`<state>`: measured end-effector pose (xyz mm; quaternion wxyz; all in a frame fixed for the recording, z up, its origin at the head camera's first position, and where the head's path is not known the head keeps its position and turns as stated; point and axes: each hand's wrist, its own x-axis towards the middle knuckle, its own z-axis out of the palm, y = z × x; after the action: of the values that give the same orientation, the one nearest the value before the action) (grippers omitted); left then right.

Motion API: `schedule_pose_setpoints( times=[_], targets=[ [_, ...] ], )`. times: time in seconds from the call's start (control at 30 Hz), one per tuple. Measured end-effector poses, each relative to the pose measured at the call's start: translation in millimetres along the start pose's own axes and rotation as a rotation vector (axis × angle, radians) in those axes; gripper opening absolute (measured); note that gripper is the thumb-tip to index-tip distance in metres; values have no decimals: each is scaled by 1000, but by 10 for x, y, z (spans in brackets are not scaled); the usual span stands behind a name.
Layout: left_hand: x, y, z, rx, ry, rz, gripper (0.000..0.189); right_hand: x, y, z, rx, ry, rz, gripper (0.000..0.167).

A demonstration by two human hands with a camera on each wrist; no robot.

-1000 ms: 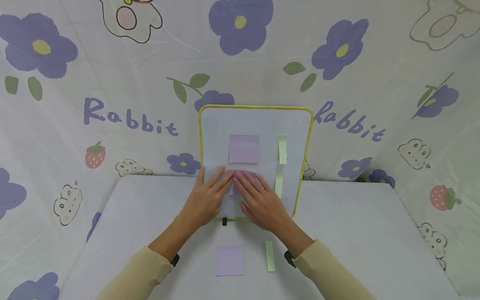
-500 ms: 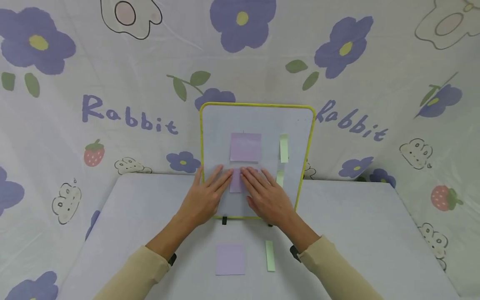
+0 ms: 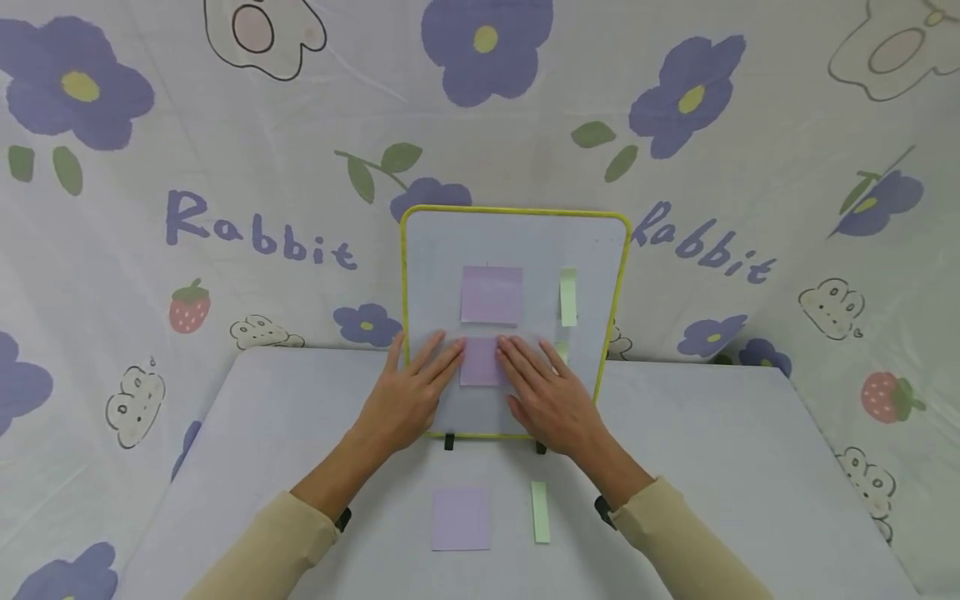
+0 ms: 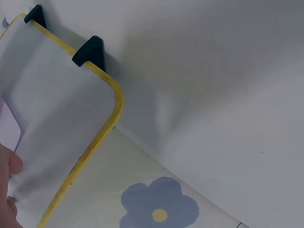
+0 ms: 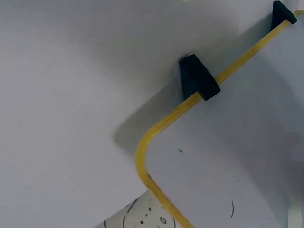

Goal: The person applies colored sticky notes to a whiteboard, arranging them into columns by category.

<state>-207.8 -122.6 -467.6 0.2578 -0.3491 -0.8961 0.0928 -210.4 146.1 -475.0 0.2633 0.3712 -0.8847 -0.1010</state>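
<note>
A whiteboard (image 3: 442,250) with a yellow rim stands tilted back against the patterned cloth. On it, a lower purple sticky note (image 3: 478,362) lies between both hands. My left hand (image 3: 403,396) touches its left edge with straight fingers spread on the board. The straight fingers of my right hand (image 3: 551,400) press on the note's right part and cover it. Above is an upper purple sticky note (image 3: 491,296), its bottom edge lifted a little. To the right sticks a green paper strip (image 3: 568,297); a lower green strip (image 3: 562,350) is mostly hidden behind the right hand.
Dark feet (image 4: 91,50) hold the board's bottom edge on the white table (image 3: 712,467). Nearer me lie another purple sticky note (image 3: 461,520) and a green strip (image 3: 540,512). Cloth (image 3: 300,150) printed with flowers hangs behind.
My right hand has slid rightward across the lower purple note, uncovering more of it and covering more of the lower green strip. The left hand stays almost in place.
</note>
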Motion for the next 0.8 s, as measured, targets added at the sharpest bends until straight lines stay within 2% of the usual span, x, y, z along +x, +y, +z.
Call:
schedule_pose_setpoints(
  times=[0.23, 0.4, 0.63, 0.8],
  targets=[
    [-2, 2, 14, -17, 17, -4, 60, -38, 26, -1, 10, 0, -7, 72],
    [9, 23, 11, -4, 0, -8, 62, -36, 14, 18, 15, -20, -7, 72],
    [21, 86, 7, 18, -22, -8, 67, -27, -26, 17, 26, -4, -10, 76],
    [26, 137, 10, 10, 1, -33, 64, -31, -42, 20, 8, -3, -11, 76]
  ],
)
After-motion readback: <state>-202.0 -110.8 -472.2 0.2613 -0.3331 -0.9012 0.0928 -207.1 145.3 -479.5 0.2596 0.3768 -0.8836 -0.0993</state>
